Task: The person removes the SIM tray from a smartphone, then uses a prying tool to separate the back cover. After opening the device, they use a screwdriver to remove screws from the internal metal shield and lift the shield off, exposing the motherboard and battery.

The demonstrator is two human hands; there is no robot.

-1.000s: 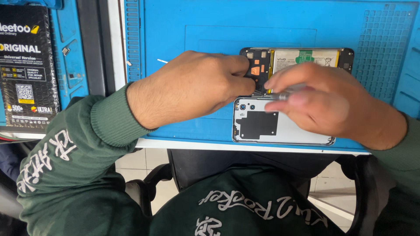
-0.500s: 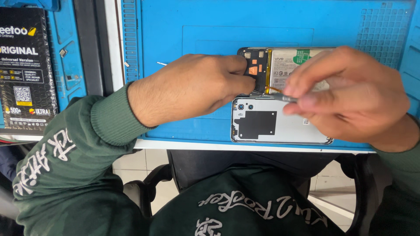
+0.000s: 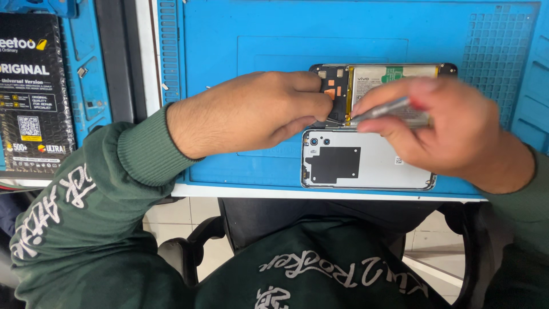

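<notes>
Right hand point(image 3: 452, 134) lowered, pinching tool point(image 3: 380, 110) (tip pointing left); left hand point(image 3: 251, 111) gripping opened phone point(image 3: 394, 77).

right hand point(image 3: 452, 134) blurred, hiding the phone's point(image 3: 394, 80) middle

Bright, even light; motion blur on right hand point(image 3: 452, 129).

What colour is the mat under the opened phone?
Blue, seen in the head view: the work mat lies under the opened phone.
</notes>
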